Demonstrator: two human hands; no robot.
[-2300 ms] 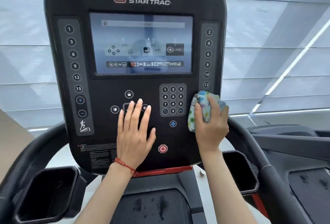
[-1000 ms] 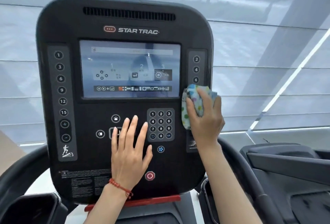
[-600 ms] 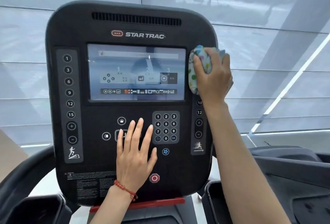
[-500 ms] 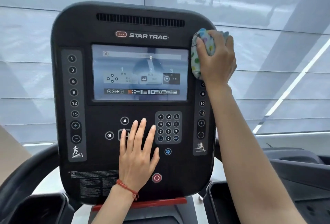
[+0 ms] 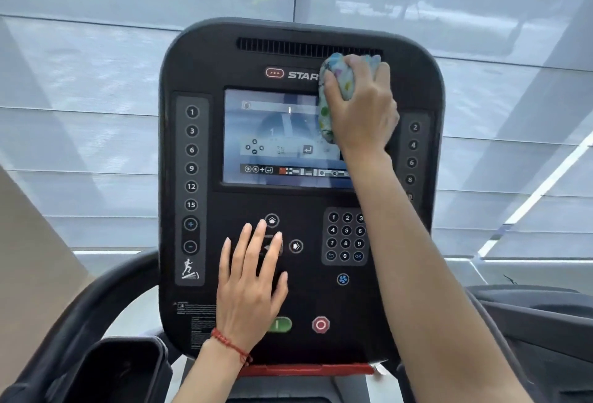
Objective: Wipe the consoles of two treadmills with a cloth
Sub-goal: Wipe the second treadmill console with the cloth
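**Asker:** Console (image 5: pixel 205 59) first: where was it, and what did it look like?

**Describer:** It stood upright in the middle of the view, a black panel in front of a shaded window. Going left to right: a column of numbered buttons (image 5: pixel 191 158) ran down its left edge, the lit screen (image 5: pixel 272 139) sat in the upper centre, a keypad (image 5: pixel 346 237) lay below and to the right, and a red stop button (image 5: pixel 320 324) was near the bottom.

**Asker:** And the hands?

**Describer:** The left hand (image 5: pixel 248 293) lay flat on the lower panel, fingers spread, holding nothing, seemingly bracing. The right hand (image 5: pixel 362 113) was closed around a bunched, spotted cloth (image 5: pixel 330 94), pressing it to the console where the screen's top right corner met the brand lettering.

**Asker:** What had changed?

**Describer:** A couple of seconds earlier the cloth was low on the right side, beside the keypad. It had climbed the right button strip to the top corner and then slid left onto the upper face and screen edge.

**Asker:** Meaning what for the job?

**Describer:** The right strip looked covered; most of the screen, the left side and the lower panel probably remained. A second treadmill (image 5: pixel 545 312) was partly visible at the right, its console out of view.
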